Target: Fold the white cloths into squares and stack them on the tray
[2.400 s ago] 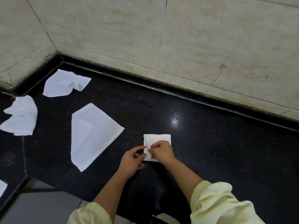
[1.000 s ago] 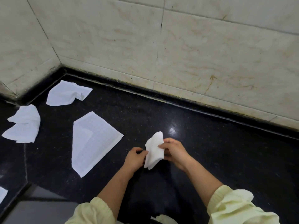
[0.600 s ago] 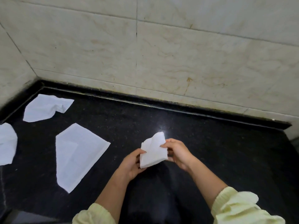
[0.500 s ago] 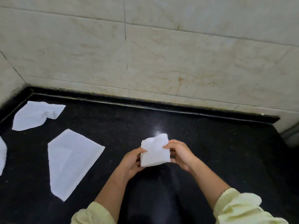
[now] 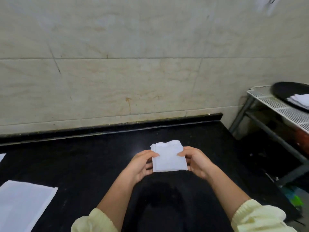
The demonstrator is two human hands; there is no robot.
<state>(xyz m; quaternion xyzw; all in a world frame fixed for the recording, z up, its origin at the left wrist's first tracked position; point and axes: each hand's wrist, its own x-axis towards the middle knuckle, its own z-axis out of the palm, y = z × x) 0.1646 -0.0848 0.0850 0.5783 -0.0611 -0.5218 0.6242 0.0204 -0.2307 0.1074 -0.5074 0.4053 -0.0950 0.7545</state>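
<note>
Together, left hand (image 5: 141,164) and right hand (image 5: 197,163) pinch one folded cloth (image 5: 168,158); one tray (image 5: 284,91) right.

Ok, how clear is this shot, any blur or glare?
Head view, centre: the folded cloth, the left hand and the right hand look fairly sharp. Head view, right edge: the tray and the rack are smeared by blur. Head view, centre: a faint glare spot on the black counter beside the cloth's top left corner.
</note>
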